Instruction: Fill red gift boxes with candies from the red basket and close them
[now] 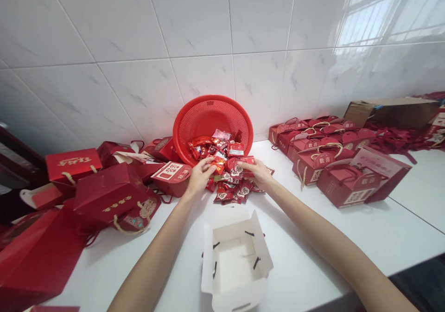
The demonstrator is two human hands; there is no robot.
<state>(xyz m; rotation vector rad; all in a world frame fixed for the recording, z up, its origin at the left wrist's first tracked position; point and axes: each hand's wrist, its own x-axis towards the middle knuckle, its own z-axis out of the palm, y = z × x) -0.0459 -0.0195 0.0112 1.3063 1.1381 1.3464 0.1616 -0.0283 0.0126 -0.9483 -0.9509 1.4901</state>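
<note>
My left hand is closed, thumb and fingers pinching a small orange-red wrapped candy at the edge of a pile. My right hand is closed too, its thumb over a red candy packet. Beneath both hands lie several dark red packets with pale printed characters, spilling onto the table. Behind them a red plastic basket is tipped against the wall, with more candies at its mouth. In front, between my forearms, stands an open gift box with a bare white inside and black ribbon ends poking through its walls.
On the left, red gift boxes with rope handles are heaped together. Rows of closed red gift boxes stand at the right. A cardboard box sits farther right beside dark red ribbons. The white tiled wall bounds the table.
</note>
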